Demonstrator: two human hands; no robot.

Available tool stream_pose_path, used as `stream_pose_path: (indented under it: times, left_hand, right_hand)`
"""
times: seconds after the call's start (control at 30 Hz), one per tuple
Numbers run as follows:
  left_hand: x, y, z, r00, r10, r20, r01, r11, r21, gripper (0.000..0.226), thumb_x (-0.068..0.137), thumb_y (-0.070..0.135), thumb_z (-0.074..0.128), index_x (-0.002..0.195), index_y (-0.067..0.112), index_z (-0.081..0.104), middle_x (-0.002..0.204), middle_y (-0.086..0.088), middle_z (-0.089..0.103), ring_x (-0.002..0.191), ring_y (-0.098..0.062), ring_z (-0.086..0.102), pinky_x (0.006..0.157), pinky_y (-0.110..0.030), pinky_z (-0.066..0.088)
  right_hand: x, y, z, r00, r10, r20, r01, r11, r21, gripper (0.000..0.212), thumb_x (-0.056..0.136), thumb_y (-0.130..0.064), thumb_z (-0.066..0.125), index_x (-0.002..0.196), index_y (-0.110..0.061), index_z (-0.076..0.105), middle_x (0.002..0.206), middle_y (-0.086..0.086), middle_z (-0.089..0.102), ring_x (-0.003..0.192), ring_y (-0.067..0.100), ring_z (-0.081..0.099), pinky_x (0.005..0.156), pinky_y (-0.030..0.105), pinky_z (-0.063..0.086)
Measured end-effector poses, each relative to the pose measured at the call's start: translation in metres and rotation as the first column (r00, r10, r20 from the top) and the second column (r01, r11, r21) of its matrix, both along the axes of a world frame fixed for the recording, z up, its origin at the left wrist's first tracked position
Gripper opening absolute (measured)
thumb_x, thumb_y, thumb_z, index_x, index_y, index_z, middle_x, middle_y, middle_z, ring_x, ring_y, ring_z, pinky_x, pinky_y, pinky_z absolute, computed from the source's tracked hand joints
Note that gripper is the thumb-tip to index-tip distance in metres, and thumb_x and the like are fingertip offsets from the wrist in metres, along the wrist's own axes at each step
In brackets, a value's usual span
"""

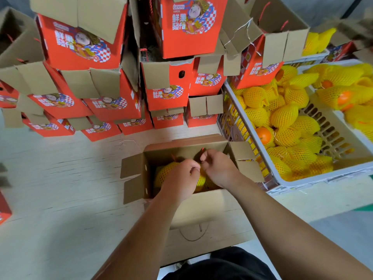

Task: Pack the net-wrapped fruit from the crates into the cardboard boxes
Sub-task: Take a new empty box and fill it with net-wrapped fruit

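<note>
An open cardboard box stands on the floor in front of me, its flaps spread out. Several fruits in yellow foam net lie inside it. Both my hands are down in the box opening, close together. My left hand curls its fingers over a net-wrapped fruit on top of the pile. My right hand is just beside it, fingers curled and pinching at the net of the same fruit; the fingertips are partly hidden. A red cord handle shows at the box's far wall.
A white plastic crate full of netted oranges stands directly right of the box, with another heaped crate behind it. Stacks of red printed boxes with open flaps wall off the far side. Bare pale floor lies to the left.
</note>
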State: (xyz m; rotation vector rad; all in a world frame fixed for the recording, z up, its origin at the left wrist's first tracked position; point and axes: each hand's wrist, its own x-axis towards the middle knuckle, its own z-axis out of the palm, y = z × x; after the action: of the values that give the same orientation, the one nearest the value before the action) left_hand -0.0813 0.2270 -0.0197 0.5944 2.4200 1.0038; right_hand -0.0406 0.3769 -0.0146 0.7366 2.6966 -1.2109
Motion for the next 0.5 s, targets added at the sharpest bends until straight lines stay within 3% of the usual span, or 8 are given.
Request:
stream_pose_path:
  times: [0.1,0.17,0.23,0.3,0.4,0.5]
  left_hand:
    - [-0.002,0.031,0.010,0.997,0.068,-0.037,-0.062,0.988,0.141,0.012,0.102,0.027,0.052,0.102,0.035,0.061,0.090,0.020,0.063,0.085,0.005,0.059,0.073,-0.012,0.042]
    - [0.001,0.061,0.019,0.995,0.100,0.005,-0.098,0.963,0.253,0.014,0.102,0.023,0.053,0.104,0.032,0.063,0.095,0.013,0.066,0.088,-0.003,0.063,0.078,-0.024,0.050]
    - [0.007,0.095,0.027,0.996,0.094,-0.001,-0.088,0.938,0.335,0.015,0.102,0.019,0.054,0.105,0.029,0.064,0.102,0.007,0.068,0.095,-0.013,0.065,0.083,-0.034,0.051]
    - [0.013,0.131,0.033,0.996,0.074,-0.059,-0.047,0.931,0.363,0.015,0.102,0.016,0.054,0.108,0.021,0.067,0.104,0.002,0.070,0.096,-0.013,0.064,0.081,-0.032,0.047]
    - [0.024,0.188,0.036,0.990,0.061,-0.130,-0.008,0.928,0.373,0.017,0.101,0.021,0.054,0.104,0.014,0.069,0.095,-0.005,0.072,0.091,-0.022,0.066,0.078,-0.037,0.048]
    - [0.033,0.238,0.038,0.968,-0.010,-0.250,0.069,0.971,0.228,0.026,0.097,0.038,0.051,0.105,0.021,0.070,0.097,0.000,0.075,0.094,-0.024,0.070,0.082,-0.043,0.053]
  right_hand:
    - [0.007,0.011,0.020,0.971,-0.046,-0.235,0.029,0.997,-0.075,0.012,0.094,-0.007,0.057,0.097,-0.014,0.067,0.091,-0.001,0.072,0.086,0.016,0.065,0.077,0.024,0.048]
    - [0.015,0.031,0.032,0.927,-0.094,-0.364,0.062,0.993,-0.101,0.011,0.096,-0.006,0.057,0.096,-0.012,0.065,0.089,-0.001,0.072,0.085,0.014,0.066,0.075,0.023,0.050]
    - [0.022,0.060,0.038,0.889,-0.156,-0.430,0.114,0.986,-0.123,0.011,0.094,-0.005,0.057,0.094,-0.013,0.065,0.087,-0.001,0.071,0.084,0.018,0.067,0.076,0.032,0.053]
    - [0.029,0.095,0.040,0.859,-0.203,-0.470,0.161,0.979,-0.128,0.014,0.093,-0.003,0.058,0.094,-0.015,0.064,0.086,-0.005,0.069,0.080,0.016,0.064,0.074,0.035,0.051]
    - [0.041,0.152,0.035,0.847,-0.242,-0.473,0.214,0.970,-0.113,0.015,0.093,-0.008,0.061,0.097,-0.022,0.063,0.086,-0.010,0.066,0.070,0.006,0.057,0.067,0.027,0.047]
    - [0.056,0.214,0.023,0.870,-0.258,-0.420,0.257,0.965,-0.060,0.010,0.096,-0.014,0.061,0.099,-0.024,0.063,0.087,-0.009,0.066,0.065,0.001,0.058,0.063,0.019,0.043]
